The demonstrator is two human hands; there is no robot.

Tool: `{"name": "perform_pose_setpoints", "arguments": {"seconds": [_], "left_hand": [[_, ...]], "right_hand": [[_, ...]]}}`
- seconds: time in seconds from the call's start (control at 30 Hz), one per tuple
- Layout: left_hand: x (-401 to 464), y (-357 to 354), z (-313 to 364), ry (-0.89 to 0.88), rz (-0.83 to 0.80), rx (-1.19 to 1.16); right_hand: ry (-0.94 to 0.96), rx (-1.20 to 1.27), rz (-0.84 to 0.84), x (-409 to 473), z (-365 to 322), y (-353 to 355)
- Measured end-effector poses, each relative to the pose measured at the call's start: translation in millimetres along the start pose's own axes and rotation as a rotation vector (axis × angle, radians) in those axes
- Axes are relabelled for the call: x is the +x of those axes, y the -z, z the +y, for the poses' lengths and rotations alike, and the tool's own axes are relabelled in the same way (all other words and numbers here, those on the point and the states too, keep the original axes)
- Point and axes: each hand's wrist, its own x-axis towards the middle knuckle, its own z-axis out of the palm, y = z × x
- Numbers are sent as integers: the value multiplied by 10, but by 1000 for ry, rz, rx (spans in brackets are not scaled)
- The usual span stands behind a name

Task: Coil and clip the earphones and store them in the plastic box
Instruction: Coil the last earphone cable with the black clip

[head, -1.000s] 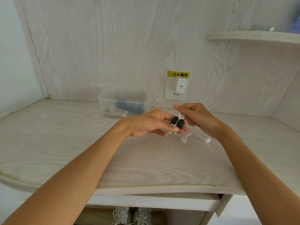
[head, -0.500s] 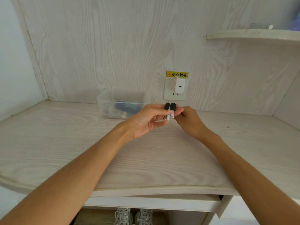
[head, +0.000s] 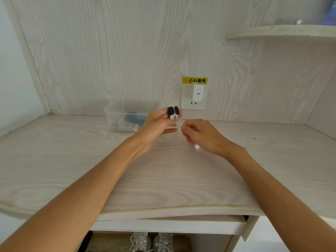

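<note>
The left hand (head: 158, 122) pinches the two black earbuds (head: 173, 111) together, just right of the plastic box (head: 116, 115), so the earphones stay put while the cord gets wound. The right hand (head: 200, 135), farther right of the box, is curled around a white bit (head: 196, 146), probably the cord's end, ready to loop it. The box sits open at the wall, waiting.
</note>
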Motion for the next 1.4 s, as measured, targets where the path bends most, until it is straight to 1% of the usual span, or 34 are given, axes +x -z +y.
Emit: {"name": "perform_pose_setpoints", "arguments": {"seconds": [0.1,0.23,0.4,0.5,0.6,0.7,0.77,0.97,1.13,1.2,1.27,1.4], "left_hand": [[-11,-19,-34,-31,-55,125],[-13,-36,-63,-129,-99,284],[4,-26,-106,-178,-94,348],[19,-14,-145,-219,-88,418],[12,-17,-168,-236,-113,485],[-12,-33,-149,-192,-158,477],[-27,-46,-118,-127,-210,442],[-62,-37,-35,112,-337,293],[-97,-7,49,215,-438,235],[-107,-7,63,260,-468,219],[-117,-19,57,285,-485,228],[-134,-28,53,277,-513,252]], "right_hand": [[-5,49,-36,-10,-46,44],[-34,152,-80,-10,-58,106],[-103,165,-162,-8,-64,145],[-127,143,-213,-14,-49,117],[-69,-4,-162,-6,-5,97],[30,-86,-54,-10,32,133],[78,-143,-14,-23,56,170],[116,-137,36,-14,165,273],[120,-116,45,-2,208,293],[90,-82,20,-3,201,290],[43,-35,-43,-16,187,288],[-48,27,-156,-25,173,317]]}}
